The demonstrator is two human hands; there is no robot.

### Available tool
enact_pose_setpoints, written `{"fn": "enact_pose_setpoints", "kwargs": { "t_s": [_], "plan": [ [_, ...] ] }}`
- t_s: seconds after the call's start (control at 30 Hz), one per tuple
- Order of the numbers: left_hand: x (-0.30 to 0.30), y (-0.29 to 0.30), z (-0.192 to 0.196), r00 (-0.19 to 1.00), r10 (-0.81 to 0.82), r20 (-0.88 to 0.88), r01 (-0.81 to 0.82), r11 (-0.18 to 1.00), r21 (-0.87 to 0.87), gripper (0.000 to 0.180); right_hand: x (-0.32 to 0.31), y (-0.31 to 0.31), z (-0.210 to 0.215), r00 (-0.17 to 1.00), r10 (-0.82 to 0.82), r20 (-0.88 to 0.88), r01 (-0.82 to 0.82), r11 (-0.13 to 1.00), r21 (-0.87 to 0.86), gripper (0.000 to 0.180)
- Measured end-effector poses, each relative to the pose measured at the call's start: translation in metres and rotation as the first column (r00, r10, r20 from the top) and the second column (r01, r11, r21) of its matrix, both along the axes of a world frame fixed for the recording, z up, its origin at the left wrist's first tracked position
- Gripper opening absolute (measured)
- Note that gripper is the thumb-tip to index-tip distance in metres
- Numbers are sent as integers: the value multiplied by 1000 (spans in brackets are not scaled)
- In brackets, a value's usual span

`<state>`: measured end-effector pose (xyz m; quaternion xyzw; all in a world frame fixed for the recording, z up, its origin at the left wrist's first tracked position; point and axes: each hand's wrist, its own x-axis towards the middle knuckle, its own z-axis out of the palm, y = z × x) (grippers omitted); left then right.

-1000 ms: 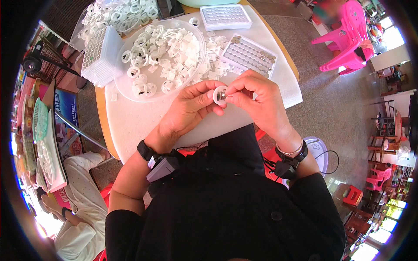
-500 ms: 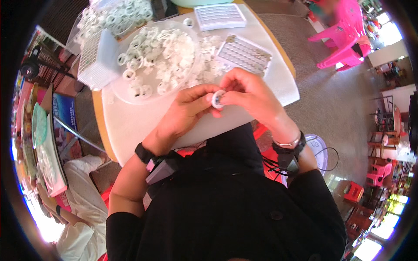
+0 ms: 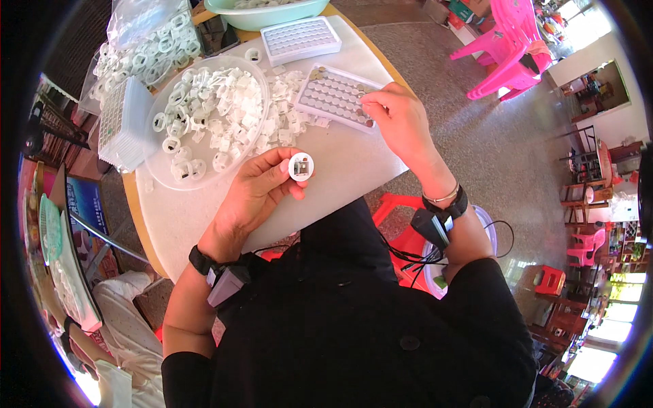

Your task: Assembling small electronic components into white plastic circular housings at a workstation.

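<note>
Between the thumb and fingers of my left hand (image 3: 253,190), above the table's near side, is a small round white plastic housing (image 3: 301,167). Its open face is turned up and shows metal pieces inside. My right hand (image 3: 403,121) is at the right end of a pale tray with rows of round pockets (image 3: 335,96). Its thumb and forefinger are pinched together; what is between them, if anything, is too small to make out. A few small dull discs (image 3: 317,72) lie at the tray's far left corner.
A wide clear bowl (image 3: 151,136) holds many white plastic parts, with more loose pieces (image 3: 294,102) beside it. Stacked trays (image 3: 126,122) stand left; another pocketed tray (image 3: 300,39) lies farther back. A green basin (image 3: 269,15) sits at the far edge. Another person's arm (image 3: 88,343) is at lower left.
My right hand has left the round housing and moved right to the pocketed tray. My left hand keeps the housing, its open face now in full view. The whole view has shifted somewhat.
</note>
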<state>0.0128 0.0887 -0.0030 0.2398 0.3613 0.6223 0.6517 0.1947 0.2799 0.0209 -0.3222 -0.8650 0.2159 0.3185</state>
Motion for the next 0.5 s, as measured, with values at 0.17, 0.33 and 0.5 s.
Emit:
{"fn": "enact_pose_setpoints", "kwargs": {
  "t_s": [0.17,0.33,0.5],
  "plan": [
    [0,0,3,1000,0,-10,1,1000,7,28,-4,1,-1,988,54,143,-92,957,275,9],
    [-2,-1,3,998,-15,65,14,1000,9,25,-11,-21,8,998,45,-52,-54,982,-181,8],
    [-3,-1,4,996,-1,91,0,1000,16,25,-19,-72,28,960,214,-181,-273,862,-428,8]
  ]
}}
